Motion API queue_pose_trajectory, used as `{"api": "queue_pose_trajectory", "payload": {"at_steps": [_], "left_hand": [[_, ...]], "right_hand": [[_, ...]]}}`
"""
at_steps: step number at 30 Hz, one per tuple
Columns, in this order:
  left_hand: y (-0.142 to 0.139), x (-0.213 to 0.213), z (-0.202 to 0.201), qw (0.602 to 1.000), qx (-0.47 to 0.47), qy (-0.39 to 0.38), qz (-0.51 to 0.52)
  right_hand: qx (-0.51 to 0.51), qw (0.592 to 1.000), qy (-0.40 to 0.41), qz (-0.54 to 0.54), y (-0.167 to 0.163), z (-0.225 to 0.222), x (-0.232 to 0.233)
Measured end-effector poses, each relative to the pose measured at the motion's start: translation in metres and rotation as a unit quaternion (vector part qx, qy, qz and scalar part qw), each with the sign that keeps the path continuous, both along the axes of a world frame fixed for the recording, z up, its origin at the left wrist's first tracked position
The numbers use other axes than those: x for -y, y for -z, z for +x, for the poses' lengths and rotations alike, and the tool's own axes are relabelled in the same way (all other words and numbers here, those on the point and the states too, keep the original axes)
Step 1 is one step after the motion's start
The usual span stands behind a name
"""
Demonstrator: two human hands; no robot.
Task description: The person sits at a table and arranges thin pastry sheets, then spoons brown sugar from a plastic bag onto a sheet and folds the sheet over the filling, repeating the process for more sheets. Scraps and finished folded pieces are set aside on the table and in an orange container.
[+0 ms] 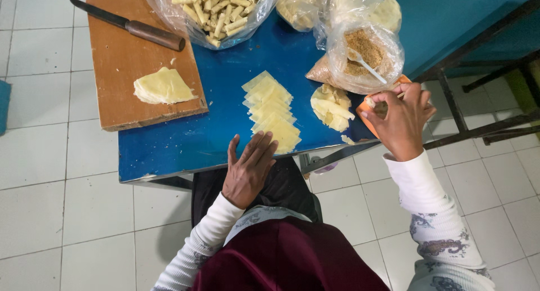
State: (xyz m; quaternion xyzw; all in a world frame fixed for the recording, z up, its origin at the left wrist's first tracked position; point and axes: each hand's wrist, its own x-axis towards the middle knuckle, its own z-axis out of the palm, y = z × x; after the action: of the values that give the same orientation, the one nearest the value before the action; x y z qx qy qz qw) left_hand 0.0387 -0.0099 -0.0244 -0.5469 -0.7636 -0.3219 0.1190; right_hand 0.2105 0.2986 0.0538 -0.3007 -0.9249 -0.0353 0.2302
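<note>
right hands (400, 118) hide orange dish (367, 104); left hands (250, 166) flat, beside wrappers (271, 110).

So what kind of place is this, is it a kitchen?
Probably a home or small kitchen corner for making snacks. A blue table stands on a white tiled floor, with a wooden cutting board, a knife and a bag of rolled sticks.

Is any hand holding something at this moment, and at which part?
The right hand grips the orange container at its rim. The left hand holds nothing; its fingertips rest by the nearest pastry sheet.
</note>
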Motion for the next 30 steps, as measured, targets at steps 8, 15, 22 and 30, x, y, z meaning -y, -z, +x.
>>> {"api": "queue_pose_trajectory", "payload": {"at_steps": [8, 15, 22, 30], "left_hand": [[0.0, -0.001, 0.001, 1.0, 0.004, 0.0, 0.009], [0.0, 0.0, 0.003, 0.999, 0.021, -0.004, 0.032], [0.0, -0.002, 0.005, 0.999, -0.017, -0.032, 0.018], [-0.001, -0.004, 0.004, 0.999, -0.022, -0.045, 0.014]], "right_hand": [[-0.053, 0.984, -0.161, -0.054, -0.022, -0.005, 0.053], [0.035, 0.96, -0.273, -0.044, 0.014, -0.061, 0.119], [0.121, 0.95, -0.249, 0.148, 0.023, -0.065, 0.119], [0.159, 0.936, -0.233, 0.209, 0.019, -0.056, 0.107]]}}
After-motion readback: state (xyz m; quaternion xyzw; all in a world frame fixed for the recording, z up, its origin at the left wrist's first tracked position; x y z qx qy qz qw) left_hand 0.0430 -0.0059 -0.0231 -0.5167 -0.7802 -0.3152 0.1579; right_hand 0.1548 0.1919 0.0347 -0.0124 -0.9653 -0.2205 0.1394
